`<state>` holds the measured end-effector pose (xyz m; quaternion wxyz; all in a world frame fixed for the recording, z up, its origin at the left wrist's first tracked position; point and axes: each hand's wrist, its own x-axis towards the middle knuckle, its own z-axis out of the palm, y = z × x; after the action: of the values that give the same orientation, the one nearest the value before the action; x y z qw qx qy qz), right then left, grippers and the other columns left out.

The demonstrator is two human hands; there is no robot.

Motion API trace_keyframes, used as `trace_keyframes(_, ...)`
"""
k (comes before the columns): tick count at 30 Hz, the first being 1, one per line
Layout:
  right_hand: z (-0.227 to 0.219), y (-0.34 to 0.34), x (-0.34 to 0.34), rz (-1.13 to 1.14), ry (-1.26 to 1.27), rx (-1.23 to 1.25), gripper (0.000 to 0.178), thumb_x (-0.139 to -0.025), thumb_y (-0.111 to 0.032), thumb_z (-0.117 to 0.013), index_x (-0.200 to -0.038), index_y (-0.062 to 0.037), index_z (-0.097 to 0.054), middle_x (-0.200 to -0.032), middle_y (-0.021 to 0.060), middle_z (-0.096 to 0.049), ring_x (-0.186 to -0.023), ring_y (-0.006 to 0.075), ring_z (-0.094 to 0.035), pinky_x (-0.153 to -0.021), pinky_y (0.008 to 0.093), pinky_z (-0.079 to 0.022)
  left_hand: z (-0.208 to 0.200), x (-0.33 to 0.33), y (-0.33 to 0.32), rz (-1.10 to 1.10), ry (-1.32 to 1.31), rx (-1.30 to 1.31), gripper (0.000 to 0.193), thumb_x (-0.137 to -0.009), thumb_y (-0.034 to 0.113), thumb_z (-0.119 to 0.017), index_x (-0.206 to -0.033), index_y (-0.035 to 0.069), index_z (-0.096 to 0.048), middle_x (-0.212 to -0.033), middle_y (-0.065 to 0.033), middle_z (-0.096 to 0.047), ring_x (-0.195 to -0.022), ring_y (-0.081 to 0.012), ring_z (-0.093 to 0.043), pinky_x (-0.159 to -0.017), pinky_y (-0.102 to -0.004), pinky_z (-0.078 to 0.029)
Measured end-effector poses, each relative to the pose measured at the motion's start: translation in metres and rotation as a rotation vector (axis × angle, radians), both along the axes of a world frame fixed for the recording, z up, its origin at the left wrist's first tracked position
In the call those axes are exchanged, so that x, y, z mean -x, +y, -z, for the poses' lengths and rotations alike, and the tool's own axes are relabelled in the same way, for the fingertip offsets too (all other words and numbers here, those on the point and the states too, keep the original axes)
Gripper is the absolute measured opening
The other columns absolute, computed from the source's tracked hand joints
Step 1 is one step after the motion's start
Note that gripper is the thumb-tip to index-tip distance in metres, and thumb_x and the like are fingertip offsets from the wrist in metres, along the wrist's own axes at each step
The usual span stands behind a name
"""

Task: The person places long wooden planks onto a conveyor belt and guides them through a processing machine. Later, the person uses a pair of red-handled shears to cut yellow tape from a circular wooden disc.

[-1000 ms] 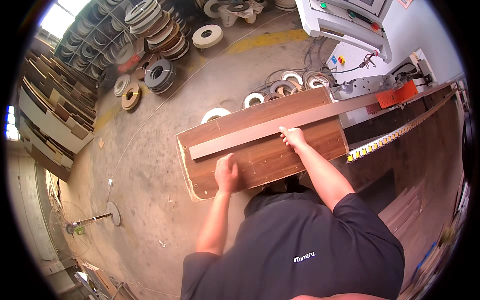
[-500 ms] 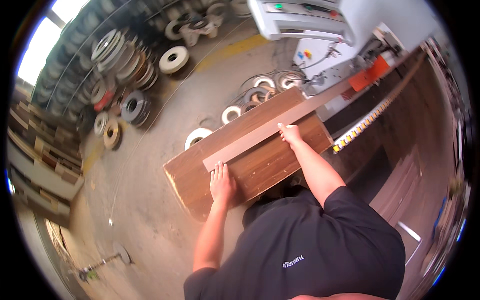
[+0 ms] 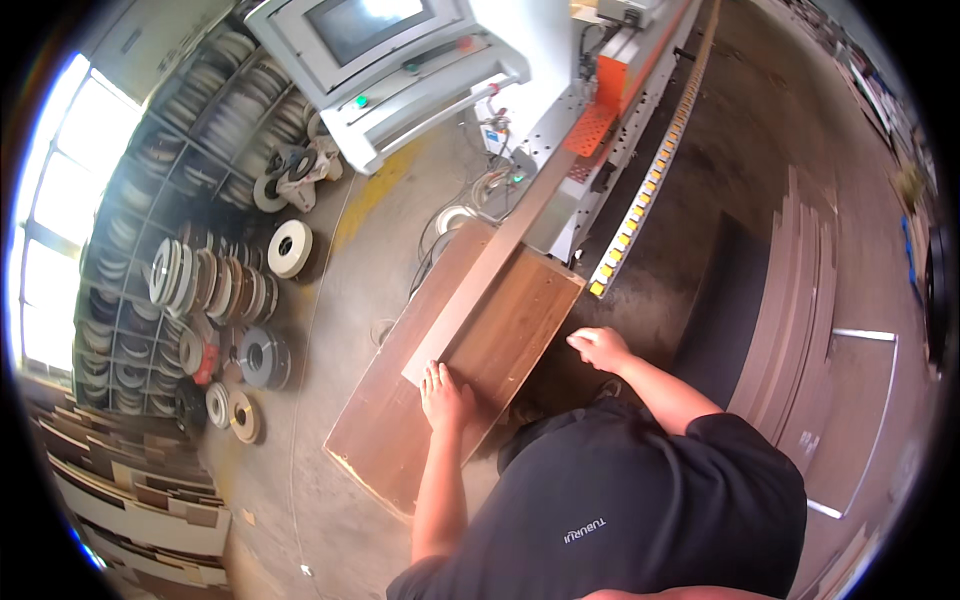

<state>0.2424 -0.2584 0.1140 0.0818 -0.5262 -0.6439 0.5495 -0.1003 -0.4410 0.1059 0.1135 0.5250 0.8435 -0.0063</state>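
Observation:
A long, narrow brown wood-grain strip [image 3: 463, 298] lies across a wider brown board surface [image 3: 515, 325] and runs forward into the machine. My left hand [image 3: 446, 400] rests on the strip's near end, its fingers stretched out and lying flat. Off the board's right edge, my right hand [image 3: 602, 350] hangs over the floor with its fingers curled closed. Nothing shows in it, and it touches neither strip nor board. At the far end the strip passes beside an orange perforated guard [image 3: 592, 130].
A control panel with a screen [image 3: 375, 45] stands ahead. A roller rail with yellow rollers [image 3: 640, 205] runs along the right, near a stack of brown strips [image 3: 790, 310]. Edge-banding rolls [image 3: 290, 249] lie to the left, before a full rack [image 3: 130, 260].
My right hand has left the strip and moved right, off the board. My left hand stays at the strip's near end. The view has turned to the right, bringing the control panel more fully into sight.

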Motion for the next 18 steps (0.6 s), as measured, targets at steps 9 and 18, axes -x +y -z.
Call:
trace_keyframes(9,0.148,-0.141,-0.349,0.72,-0.29,0.269,0.034,-0.102,-0.033,-0.061,-0.087,-0.0061,-0.075,-0.069,0.0068,-0.071,-0.052,0.0228,-0.066,-0.057,0.0406,-0.055,0.004,-0.035,0.081,0.021,-0.015,0.041,0.086,-0.093,0.039,-0.071,-0.161,-0.004,-0.042,-0.174,-0.025,-0.032,-0.163,-0.0346,-0.03,-0.132,-0.0453,-0.028)
trace_keyframes(18,0.148,-0.159,-0.373,0.656,-0.477,0.094,0.042,-0.099,-0.042,-0.065,-0.088,-0.0029,-0.077,-0.081,0.0144,-0.076,-0.084,0.033,-0.077,-0.077,0.0473,-0.058,0.005,-0.066,0.167,0.09,-0.015,0.088,0.088,-0.093,0.045,-0.07,-0.16,-0.006,-0.042,-0.172,-0.0261,-0.034,-0.16,-0.0373,-0.034,-0.126,-0.0459,-0.04)
